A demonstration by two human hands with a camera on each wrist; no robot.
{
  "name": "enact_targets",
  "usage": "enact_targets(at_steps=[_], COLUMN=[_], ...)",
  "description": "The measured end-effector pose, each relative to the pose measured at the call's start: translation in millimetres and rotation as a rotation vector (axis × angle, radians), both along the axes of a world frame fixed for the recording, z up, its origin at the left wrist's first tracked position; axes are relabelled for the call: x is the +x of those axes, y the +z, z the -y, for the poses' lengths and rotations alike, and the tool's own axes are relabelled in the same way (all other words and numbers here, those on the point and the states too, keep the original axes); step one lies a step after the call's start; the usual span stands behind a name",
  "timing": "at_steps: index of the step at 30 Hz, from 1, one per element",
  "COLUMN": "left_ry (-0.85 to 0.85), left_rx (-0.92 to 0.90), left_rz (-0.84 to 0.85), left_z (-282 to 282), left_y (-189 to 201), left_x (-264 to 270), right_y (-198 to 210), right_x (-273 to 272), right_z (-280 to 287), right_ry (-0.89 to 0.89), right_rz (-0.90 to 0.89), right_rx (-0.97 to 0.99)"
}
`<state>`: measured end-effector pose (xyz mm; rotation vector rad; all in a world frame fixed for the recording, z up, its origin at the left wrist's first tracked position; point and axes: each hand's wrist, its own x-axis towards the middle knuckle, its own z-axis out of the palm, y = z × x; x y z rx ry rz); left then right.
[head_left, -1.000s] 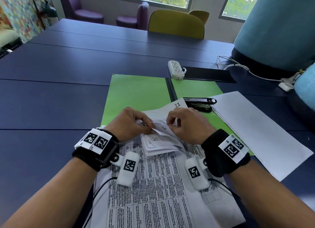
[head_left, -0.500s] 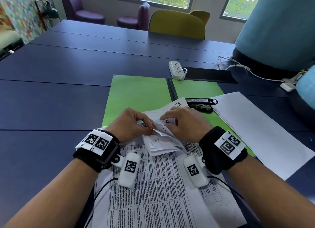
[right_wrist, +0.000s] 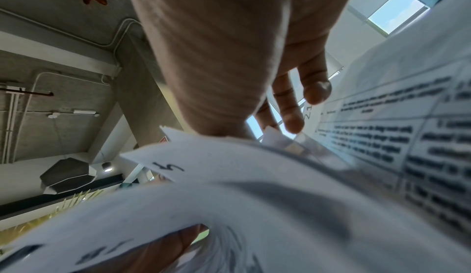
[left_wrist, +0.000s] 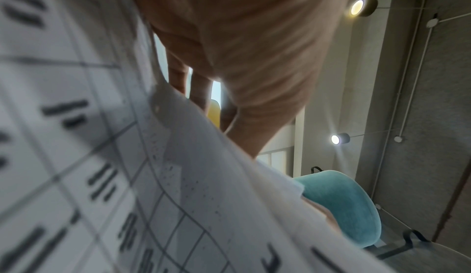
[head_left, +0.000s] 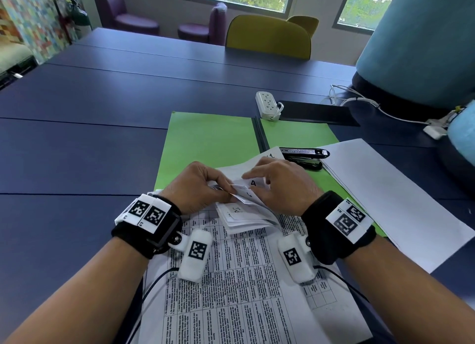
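Note:
A stack of printed sheets lies on an open green folder, its top corners curled back towards me, each with a handwritten number. My left hand pinches the folded-back corners between thumb and fingers. My right hand lies on the sheets beside it, index finger stretched over the corner marked "A". In the right wrist view the fingers hang over the sheet marked 21 and a curled corner marked 5. The left wrist view shows my left hand above blurred table print.
A black stapler lies on the folder just beyond my right hand. Plain white sheets lie at the right. A white power strip and cables sit further back on the blue table. A teal chair stands at the right.
My right hand has slid forward and its index finger has stretched out, uncovering the corner marked "A". The left hand keeps its pinch in the same place.

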<state>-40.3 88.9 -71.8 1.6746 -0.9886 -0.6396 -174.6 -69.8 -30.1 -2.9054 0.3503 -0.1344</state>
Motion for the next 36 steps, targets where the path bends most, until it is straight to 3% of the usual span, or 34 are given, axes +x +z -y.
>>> enact_targets(at_steps=[19, 29, 36], left_ry=[-0.004, -0.013, -0.015], left_rx=[0.008, 0.000, 0.003], left_rz=[0.025, 0.007, -0.001], left_z=[1.1, 1.3, 1.6], left_y=[-2.8, -3.6, -2.9], left_x=[1.8, 0.9, 0.1], right_y=[4.3, -2.9, -7.2], right_x=[-1.2, -6.0, -5.7], right_z=[-7.1, 3.6, 9.5], right_ry=[0.030, -0.057, -0.029], right_rz=[0.038, 0.102, 0.105], right_rx=[-0.134, 0.177, 0.244])
